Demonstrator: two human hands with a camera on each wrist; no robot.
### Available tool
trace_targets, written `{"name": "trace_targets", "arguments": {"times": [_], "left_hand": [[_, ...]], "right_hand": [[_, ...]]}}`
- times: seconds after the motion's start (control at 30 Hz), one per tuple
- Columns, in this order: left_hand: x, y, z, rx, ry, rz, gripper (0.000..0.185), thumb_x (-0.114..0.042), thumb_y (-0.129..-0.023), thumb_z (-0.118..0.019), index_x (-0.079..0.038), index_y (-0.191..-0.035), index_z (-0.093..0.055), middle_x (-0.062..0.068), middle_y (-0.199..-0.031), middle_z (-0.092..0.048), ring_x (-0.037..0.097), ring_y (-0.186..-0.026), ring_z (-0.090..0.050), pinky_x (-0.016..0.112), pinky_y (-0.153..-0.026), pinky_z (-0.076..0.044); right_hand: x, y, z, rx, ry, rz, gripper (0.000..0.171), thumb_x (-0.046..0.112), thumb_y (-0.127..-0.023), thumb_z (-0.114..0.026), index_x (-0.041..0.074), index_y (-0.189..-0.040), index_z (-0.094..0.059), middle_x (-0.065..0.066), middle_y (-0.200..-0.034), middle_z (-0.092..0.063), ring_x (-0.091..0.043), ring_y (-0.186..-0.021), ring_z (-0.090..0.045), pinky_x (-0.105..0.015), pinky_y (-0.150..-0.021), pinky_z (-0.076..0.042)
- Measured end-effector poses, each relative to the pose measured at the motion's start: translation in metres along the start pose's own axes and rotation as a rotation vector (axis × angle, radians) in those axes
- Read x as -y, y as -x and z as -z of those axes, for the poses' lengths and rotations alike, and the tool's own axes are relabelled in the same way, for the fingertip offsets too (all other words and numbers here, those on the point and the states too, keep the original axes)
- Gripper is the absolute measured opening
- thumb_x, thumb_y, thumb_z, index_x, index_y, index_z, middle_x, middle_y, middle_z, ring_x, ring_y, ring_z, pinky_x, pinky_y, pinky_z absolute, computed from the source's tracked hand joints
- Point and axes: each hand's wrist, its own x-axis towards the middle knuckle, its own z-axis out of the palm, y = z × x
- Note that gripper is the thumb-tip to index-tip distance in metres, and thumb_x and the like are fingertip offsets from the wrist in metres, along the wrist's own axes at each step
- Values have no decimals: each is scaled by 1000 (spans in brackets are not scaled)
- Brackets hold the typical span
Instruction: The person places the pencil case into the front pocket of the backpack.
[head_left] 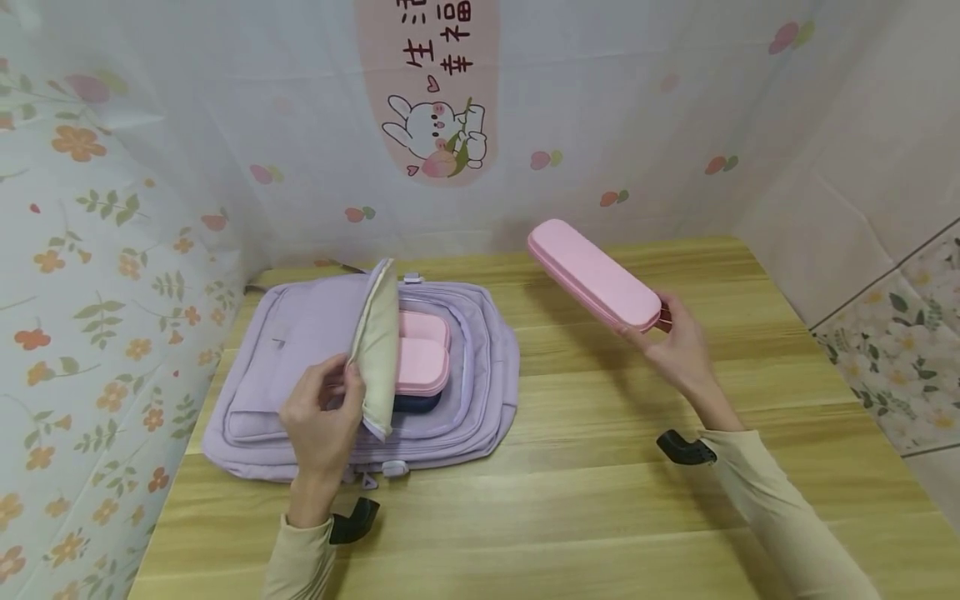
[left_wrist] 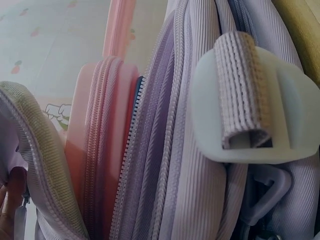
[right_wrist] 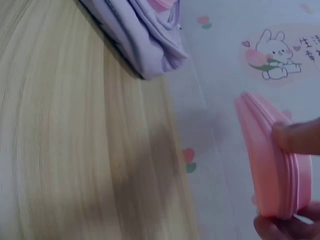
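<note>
A lavender backpack [head_left: 300,325] lies flat on the table's left side, its front pocket unzipped. My left hand [head_left: 322,408] pinches the edge of the pocket flap [head_left: 378,350] and holds it raised, showing a cream lining. Inside the pocket are pink zip cases [head_left: 422,367], with a dark navy item [head_left: 417,403] under them, mostly hidden. Off to the right, my right hand [head_left: 678,350] grips one end of a long pink zippered case [head_left: 592,275] above the table. In the right wrist view, thumb and fingers clasp that case [right_wrist: 267,165] from opposite sides.
The wood-grain table [head_left: 585,517] meets a printed wall sheet [head_left: 300,125] at the back. Pale buckles [head_left: 395,468] and a zip pull [head_left: 367,481] hang along the backpack's near side. Black wrist mounts [head_left: 686,448] sit on both sleeves.
</note>
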Motion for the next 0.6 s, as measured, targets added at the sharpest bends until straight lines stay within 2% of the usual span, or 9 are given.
{"name": "trace_targets", "arguments": {"times": [0.23,0.37,0.43,0.5,0.6], "left_hand": [[-1,0,-1,-9,-5,3,17,11,-83,-69,11,-99,-74,24,-85,-74,-5,-73,-63,4,-69,-55],[-1,-1,-2,-11,-6,-1,17,11,-83,-69,11,-99,-73,24,-84,-74,-5,-73,-63,4,-69,-55],[-2,-1,-2,-9,-6,-2,17,10,-83,-70,11,-99,-73,24,-84,-74,-5,-73,-63,5,-69,-55],[-2,-2,-2,-8,-6,-1,17,10,-84,-70,11,-100,-73,24,-84,-74,-4,-73,-64,5,-69,-56],[-3,-3,-2,-7,-10,1,17,10,-84,-70,11,-100,-74,24,-85,-74,-5,-74,-64,5,-69,-56]], "right_hand": [[7,1,-16,141,-147,93,65,6,-82,-82,-7,-138,-51,-26,-127,-60,-33,-113,-56,0,-91,-44],[12,1,-27,208,-169,111,66,7,-84,-81,-3,-141,-50,-23,-132,-59,-31,-115,-56,-2,-92,-46],[16,0,-33,236,-172,119,67,9,-85,-82,-1,-143,-50,-22,-135,-58,-31,-117,-56,-11,-96,-52],[19,0,-40,263,-177,125,69,10,-84,-82,-1,-144,-49,-22,-136,-58,-33,-120,-56,-26,-101,-56],[23,0,-49,313,-204,133,71,12,-84,-83,0,-145,-49,-20,-138,-57,-34,-124,-56,-49,-104,-55]]}}
